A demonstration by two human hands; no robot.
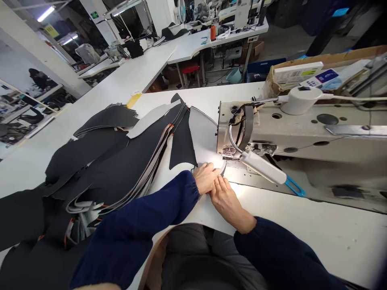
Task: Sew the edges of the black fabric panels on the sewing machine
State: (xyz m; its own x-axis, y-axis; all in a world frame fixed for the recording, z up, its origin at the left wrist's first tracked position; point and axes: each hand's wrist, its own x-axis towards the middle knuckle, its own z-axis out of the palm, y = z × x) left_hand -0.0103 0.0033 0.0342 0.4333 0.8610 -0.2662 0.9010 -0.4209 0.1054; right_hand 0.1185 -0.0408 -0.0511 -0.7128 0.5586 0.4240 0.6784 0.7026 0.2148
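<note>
White tabletop [326,225] gives room at near right; the sewing machine [302,135] blocks beyond; dark panels [117,161] crowd the left.

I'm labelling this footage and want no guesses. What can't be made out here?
Head view:
Grey panel: part under the left hand, hidden by it.
Machine: part behind the lamp hidden; right end cut off by the edge.
White box: print too small.

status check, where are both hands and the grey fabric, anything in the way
Left hand on grey fabric piece, right hand close beside it. Piece's near end at the sewing machine. Dark fabric pile off left, nothing seen blocking.
</note>
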